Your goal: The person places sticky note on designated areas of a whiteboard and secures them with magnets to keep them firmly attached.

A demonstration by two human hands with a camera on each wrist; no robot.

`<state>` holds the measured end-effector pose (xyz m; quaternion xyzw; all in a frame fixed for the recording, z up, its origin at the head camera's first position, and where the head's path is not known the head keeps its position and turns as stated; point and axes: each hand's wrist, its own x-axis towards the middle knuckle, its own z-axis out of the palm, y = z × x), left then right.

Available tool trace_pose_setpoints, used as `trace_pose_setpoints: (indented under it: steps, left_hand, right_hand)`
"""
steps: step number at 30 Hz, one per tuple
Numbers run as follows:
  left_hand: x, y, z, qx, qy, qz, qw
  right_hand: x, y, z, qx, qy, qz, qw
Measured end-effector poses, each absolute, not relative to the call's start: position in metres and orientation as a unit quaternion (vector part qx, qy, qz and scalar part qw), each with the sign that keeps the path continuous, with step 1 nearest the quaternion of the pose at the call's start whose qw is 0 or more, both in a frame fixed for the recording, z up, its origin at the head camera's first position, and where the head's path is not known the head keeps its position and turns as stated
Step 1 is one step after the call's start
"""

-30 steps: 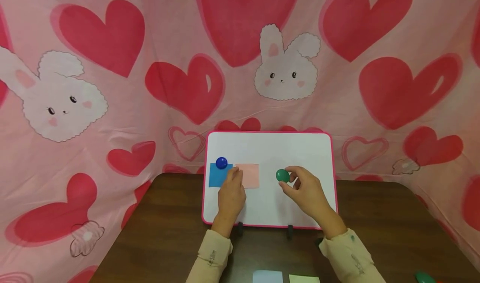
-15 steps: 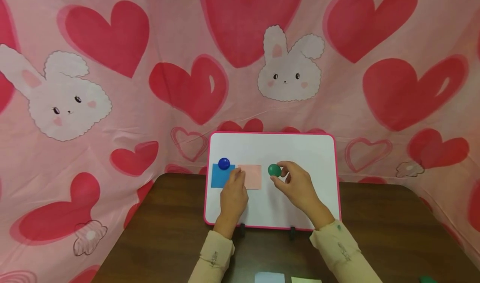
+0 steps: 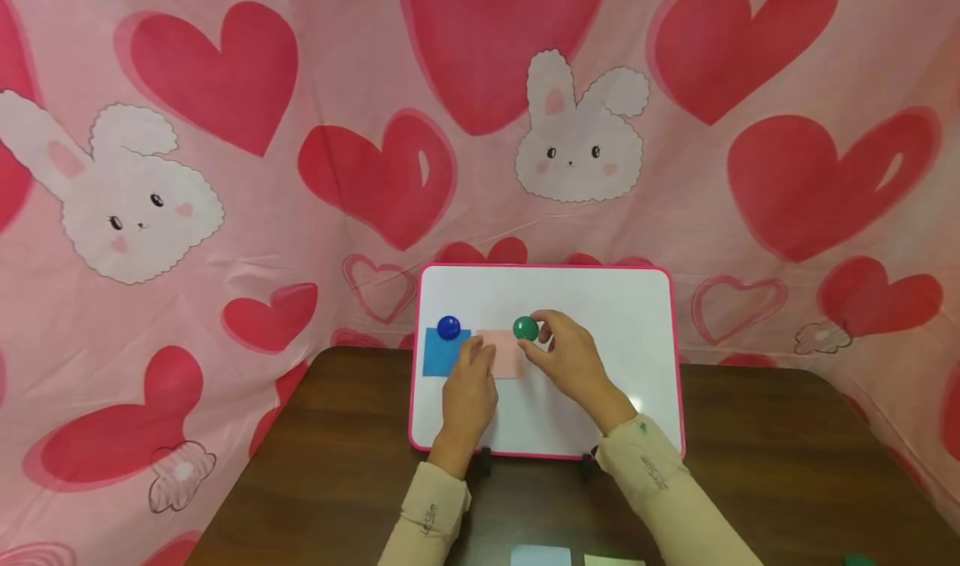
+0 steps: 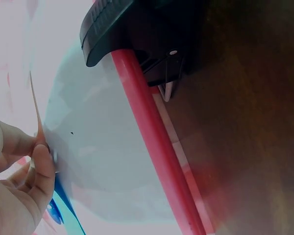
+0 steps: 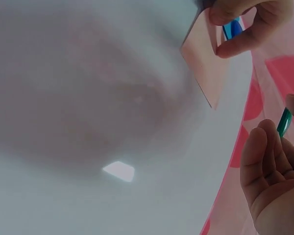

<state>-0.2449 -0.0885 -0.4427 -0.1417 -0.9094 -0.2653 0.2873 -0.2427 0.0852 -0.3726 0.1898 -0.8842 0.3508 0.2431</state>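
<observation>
My left hand [image 3: 470, 395] pinches the left edge of a pink sticky note [image 3: 507, 356] against the whiteboard [image 3: 600, 299]; the right wrist view shows that note [image 5: 206, 58] between finger and thumb. My right hand [image 3: 573, 359] holds a round green magnet [image 3: 526, 328] by its edge, over the note's upper right corner in the head view. In the right wrist view the green magnet [image 5: 284, 122] looks apart from the board. Left of the pink note, a blue note [image 3: 442, 353] hangs under a round blue magnet [image 3: 448, 327], partly hidden by my left hand.
The pink-framed whiteboard stands on black feet [image 3: 587, 464] on a dark wooden table [image 3: 322, 466]. A light blue note [image 3: 540, 556] and a pale green note [image 3: 613, 561] lie at the near edge. Another green object [image 3: 858, 560] is partly visible at lower right.
My right hand has moved left and slightly up with the green magnet, from bare board to the pink note. The left hand has stayed at the note's edge. The head view has shifted slightly.
</observation>
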Motion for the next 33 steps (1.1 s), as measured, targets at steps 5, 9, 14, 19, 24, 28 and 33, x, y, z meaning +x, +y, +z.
trace_pose_setpoints:
  steps: [5, 9, 14, 19, 24, 28, 33]
  left_hand:
    - [-0.245, -0.089, -0.441, -0.146, -0.908, -0.268, 0.288]
    - [-0.246, -0.088, -0.442, -0.144, -0.907, -0.265, 0.293]
    - [-0.245, -0.089, -0.441, -0.144, -0.907, -0.267, 0.293]
    - [-0.245, -0.089, -0.442, -0.14, -0.909, -0.273, 0.283]
    - [-0.245, -0.089, -0.442, -0.14, -0.906, -0.274, 0.29]
    - [-0.246, -0.09, -0.443, -0.145, -0.902, -0.278, 0.296]
    - [-0.246, -0.09, -0.443, -0.147, -0.901, -0.277, 0.301]
  right_hand:
    - [-0.251, 0.077, -0.374, 0.192, -0.889, 0.34, 0.239]
    - [-0.258, 0.069, -0.374, 0.19, -0.895, 0.333, 0.228]
    - [-0.265, 0.062, -0.377, 0.181, -0.905, 0.33, 0.198]
    - [-0.271, 0.056, -0.383, 0.175, -0.914, 0.319, 0.18]
    - [-0.276, 0.053, -0.39, 0.169, -0.924, 0.295, 0.176]
    - [-0.279, 0.052, -0.395, 0.172, -0.926, 0.282, 0.182]
    - [-0.281, 0.052, -0.398, 0.174, -0.925, 0.277, 0.193]
